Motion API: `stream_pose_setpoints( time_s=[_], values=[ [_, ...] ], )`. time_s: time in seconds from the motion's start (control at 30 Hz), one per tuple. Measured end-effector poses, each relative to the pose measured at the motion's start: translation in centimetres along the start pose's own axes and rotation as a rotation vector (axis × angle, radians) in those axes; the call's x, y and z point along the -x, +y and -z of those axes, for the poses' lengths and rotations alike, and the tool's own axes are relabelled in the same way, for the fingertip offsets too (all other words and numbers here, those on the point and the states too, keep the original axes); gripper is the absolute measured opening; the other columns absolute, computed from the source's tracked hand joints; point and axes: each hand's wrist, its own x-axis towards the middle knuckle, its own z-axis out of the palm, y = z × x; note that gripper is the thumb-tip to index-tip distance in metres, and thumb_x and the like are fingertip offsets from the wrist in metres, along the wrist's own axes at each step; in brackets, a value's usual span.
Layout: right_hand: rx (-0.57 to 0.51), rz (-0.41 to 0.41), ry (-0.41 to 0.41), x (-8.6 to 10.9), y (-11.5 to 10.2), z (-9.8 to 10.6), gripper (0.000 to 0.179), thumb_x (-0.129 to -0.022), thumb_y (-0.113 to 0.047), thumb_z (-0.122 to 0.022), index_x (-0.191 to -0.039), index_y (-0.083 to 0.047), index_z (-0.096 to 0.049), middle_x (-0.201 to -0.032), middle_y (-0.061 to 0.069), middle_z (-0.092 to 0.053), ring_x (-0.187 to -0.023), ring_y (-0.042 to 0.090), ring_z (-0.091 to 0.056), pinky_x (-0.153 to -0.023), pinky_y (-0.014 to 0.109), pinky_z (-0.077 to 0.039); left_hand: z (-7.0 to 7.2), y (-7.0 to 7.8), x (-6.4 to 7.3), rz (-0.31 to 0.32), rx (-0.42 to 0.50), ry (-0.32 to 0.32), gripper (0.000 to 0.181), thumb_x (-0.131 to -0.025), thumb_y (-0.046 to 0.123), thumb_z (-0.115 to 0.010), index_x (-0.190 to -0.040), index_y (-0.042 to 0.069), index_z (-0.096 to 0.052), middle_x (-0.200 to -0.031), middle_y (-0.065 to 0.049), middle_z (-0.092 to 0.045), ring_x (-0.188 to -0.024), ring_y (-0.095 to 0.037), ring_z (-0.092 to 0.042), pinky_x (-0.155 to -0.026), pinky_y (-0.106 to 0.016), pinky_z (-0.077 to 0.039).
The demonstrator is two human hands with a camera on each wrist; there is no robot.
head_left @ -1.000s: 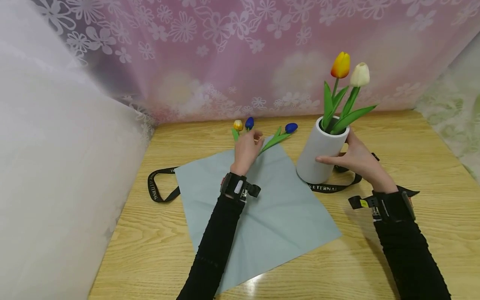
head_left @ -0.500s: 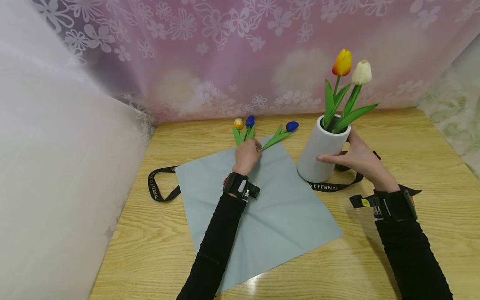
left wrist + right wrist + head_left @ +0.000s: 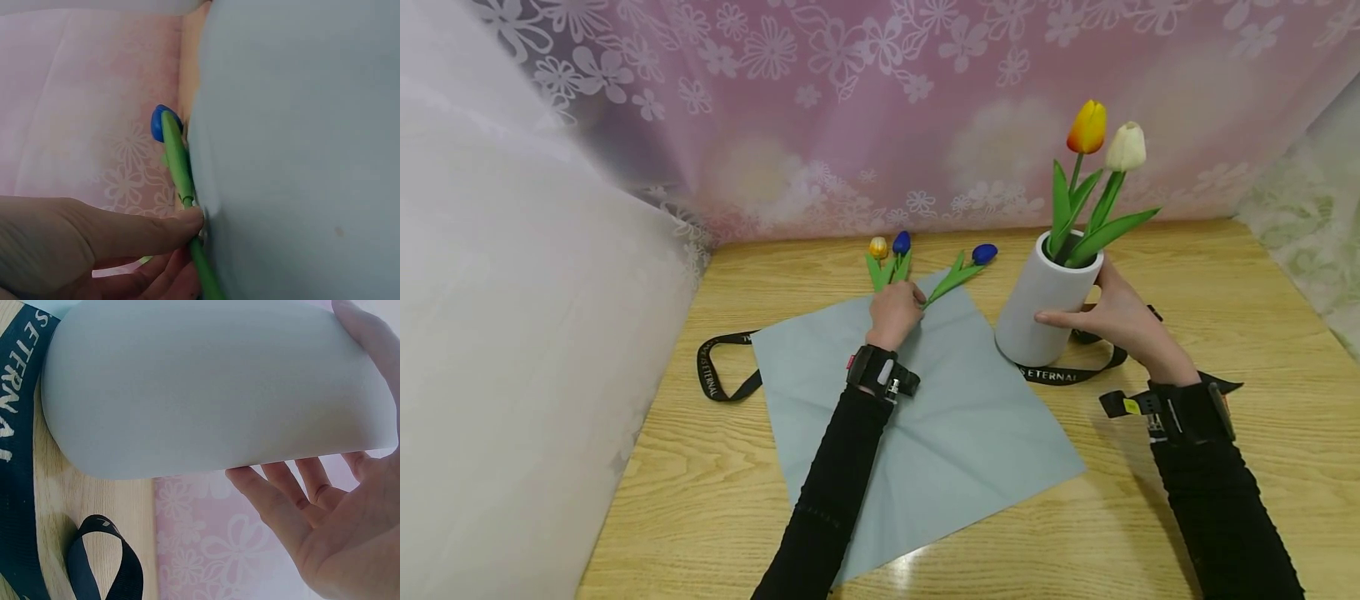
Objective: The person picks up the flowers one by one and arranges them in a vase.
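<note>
My left hand (image 3: 895,315) is over the far part of a pale blue-grey wrapping sheet (image 3: 977,408). In the left wrist view, its thumb and fingers pinch the green stem of a blue tulip (image 3: 178,164), apparently the right-hand blue tulip (image 3: 983,254) of the head view. Just beyond the hand lie a small yellow tulip (image 3: 878,247) and another blue tulip (image 3: 902,242), stems hidden. My right hand (image 3: 1123,325) grips a white cylindrical vase (image 3: 1037,312), thumb in front and fingers behind. An orange-yellow tulip (image 3: 1087,127) and a white tulip (image 3: 1126,148) stand in the vase.
A black ribbon with printed lettering (image 3: 706,371) shows left of the sheet. More black ribbon (image 3: 1060,377) lies around the vase's base and behind the right wrist. The wooden table (image 3: 677,483) meets a pink floral curtain (image 3: 850,150) at the back.
My left hand has come slightly nearer, from beside the flower heads down to the stems, and its fingers have closed on a stem. My right hand and the vase hardly move.
</note>
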Motion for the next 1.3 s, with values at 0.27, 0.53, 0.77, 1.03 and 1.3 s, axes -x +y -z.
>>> stream_pose_setpoints(
  time_s=[0.27,0.53,0.77,1.03,1.3],
  values=[
    [0.001,0.001,-0.004,0.0,0.0,0.0,0.109,-0.085,-0.018,-0.085,-0.16,-0.041,-0.01,-0.158,0.015,-0.027,-0.141,0.043,-0.034,-0.104,0.072,-0.037,0.7,0.4,0.3,0.022,0.014,-0.038,0.021,-0.091,0.011,-0.076,-0.111,0.013,-0.08,-0.103,-0.002,-0.077,-0.091,-0.02,-0.071,-0.065,-0.032,-0.057],
    [0.016,0.007,0.0,0.0,0.1,0.0,0.109,-0.084,-0.018,-0.085,-0.161,-0.039,-0.01,-0.158,0.015,-0.028,-0.142,0.044,-0.033,-0.105,0.074,-0.034,0.7,0.2,0.4,0.008,0.017,-0.036,0.022,-0.09,0.012,-0.078,-0.112,0.013,-0.08,-0.102,-0.002,-0.077,-0.092,-0.019,-0.071,-0.068,-0.032,-0.058],
    [0.016,0.004,-0.007,-0.1,0.0,0.0,0.111,-0.084,-0.017,-0.085,-0.162,-0.038,-0.007,-0.16,0.016,-0.026,-0.142,0.046,-0.031,-0.105,0.074,-0.033,1.0,0.1,0.4,0.004,0.047,-0.036,0.021,-0.092,0.013,-0.076,-0.113,0.014,-0.079,-0.1,-0.002,-0.076,-0.088,-0.019,-0.071,-0.067,-0.031,-0.056],
    [0.012,-0.001,-0.006,-0.2,0.2,0.1,0.113,-0.084,-0.014,-0.085,-0.162,-0.036,-0.006,-0.159,0.016,-0.027,-0.142,0.045,-0.032,-0.105,0.074,-0.034,1.9,-0.1,0.5,-0.062,0.121,0.0,0.019,-0.091,0.011,-0.076,-0.11,0.011,-0.079,-0.096,-0.004,-0.077,-0.085,-0.02,-0.071,-0.065,-0.029,-0.051],
    [0.009,-0.001,-0.007,-0.1,0.1,0.0,0.112,-0.084,-0.014,-0.085,-0.162,-0.036,-0.008,-0.158,0.016,-0.028,-0.143,0.043,-0.031,-0.107,0.074,-0.032,2.9,0.1,0.8,-0.105,0.199,0.01,0.021,-0.092,0.011,-0.076,-0.113,0.011,-0.078,-0.1,-0.006,-0.077,-0.095,-0.024,-0.071,-0.078,-0.035,-0.053]
  ],
)
